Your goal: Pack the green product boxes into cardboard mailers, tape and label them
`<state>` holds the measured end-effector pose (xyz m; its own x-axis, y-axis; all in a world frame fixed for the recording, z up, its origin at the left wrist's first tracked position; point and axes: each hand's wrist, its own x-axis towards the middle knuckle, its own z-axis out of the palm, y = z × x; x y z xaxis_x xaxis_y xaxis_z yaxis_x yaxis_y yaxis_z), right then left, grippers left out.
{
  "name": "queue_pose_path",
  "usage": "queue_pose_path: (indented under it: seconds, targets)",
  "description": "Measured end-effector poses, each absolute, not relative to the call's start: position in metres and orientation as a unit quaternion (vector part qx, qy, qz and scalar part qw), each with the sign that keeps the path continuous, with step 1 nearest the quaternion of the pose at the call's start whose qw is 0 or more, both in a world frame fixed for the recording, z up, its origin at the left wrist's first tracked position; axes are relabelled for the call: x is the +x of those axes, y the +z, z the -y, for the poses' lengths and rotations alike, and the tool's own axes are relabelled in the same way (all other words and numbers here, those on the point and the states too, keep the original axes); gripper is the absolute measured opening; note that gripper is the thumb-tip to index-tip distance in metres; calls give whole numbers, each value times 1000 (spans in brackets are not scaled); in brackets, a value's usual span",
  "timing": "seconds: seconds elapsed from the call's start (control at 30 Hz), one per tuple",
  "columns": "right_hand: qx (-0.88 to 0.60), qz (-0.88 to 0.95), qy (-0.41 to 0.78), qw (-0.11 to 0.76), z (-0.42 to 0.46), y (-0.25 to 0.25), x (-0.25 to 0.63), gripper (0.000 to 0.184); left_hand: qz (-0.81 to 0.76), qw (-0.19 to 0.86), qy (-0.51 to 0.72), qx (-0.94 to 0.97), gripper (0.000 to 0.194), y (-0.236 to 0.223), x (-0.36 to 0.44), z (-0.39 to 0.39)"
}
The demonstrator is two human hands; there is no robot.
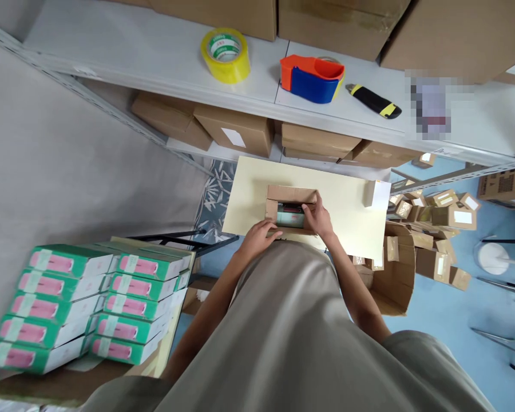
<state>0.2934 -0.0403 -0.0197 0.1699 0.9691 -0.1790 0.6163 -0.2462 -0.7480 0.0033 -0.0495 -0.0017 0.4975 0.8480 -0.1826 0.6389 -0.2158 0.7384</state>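
Observation:
A small open cardboard box (288, 196) sits on a pale cream table (347, 220) below me. Inside it lies a green and pink product box (289, 216). My right hand (318, 216) is curled over the right side of that product box, fingers closed on it. My left hand (261, 233) rests on the cardboard box's near left flap with its fingers bent around the edge.
Stacks of green and pink product boxes (90, 303) stand at my left. On the grey shelf (154, 51) lie a yellow tape roll (225, 54), an orange-blue tape dispenser (311, 78) and a utility knife (373, 100). Small packed cartons (438, 229) litter the blue floor at right.

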Motion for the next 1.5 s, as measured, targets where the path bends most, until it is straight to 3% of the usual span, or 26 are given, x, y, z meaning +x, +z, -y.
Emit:
queue_pose_path:
  seconds: [0.1, 0.23, 0.4, 0.7, 0.83, 0.97, 1.07, 1.2, 1.33, 1.5]
  targets:
    - [-731, 517, 330, 300, 52, -16, 297, 87, -527, 382, 156, 743, 18, -5, 11, 39]
    - [-736, 538, 300, 281, 67, -12, 308, 70, -605, 290, 222, 708, 55, -10, 17, 24]
    - [-737, 571, 267, 246, 80, -26, 311, 50, -574, 299, 178, 741, 14, -23, 15, 13]
    - [-712, 589, 277, 262, 81, -29, 306, 48, -553, 264, 203, 764, 18, -19, 17, -4]
    - [-688, 645, 159, 291, 23, 22, 308, 59, -504, 235, 270, 786, 19, 23, 35, -60]
    - [-645, 703, 31, 298, -88, 123, 302, 61, -447, 201, 377, 786, 23, 109, 81, -146]
    - [-652, 714, -36, 251, -173, 180, 292, 61, -415, 179, 426, 784, 25, 171, 116, -199]
    - [-707, 691, -7, 148, -244, 199, 282, 47, -418, 168, 444, 775, 24, 208, 137, -225]
    - [-700, 700, 17, 142, -250, 187, 287, 41, -427, 198, 446, 761, 22, 191, 129, -206]
    - [-681, 653, 143, 299, -157, 144, 287, 55, -470, 332, 489, 656, 19, 132, 103, -126]
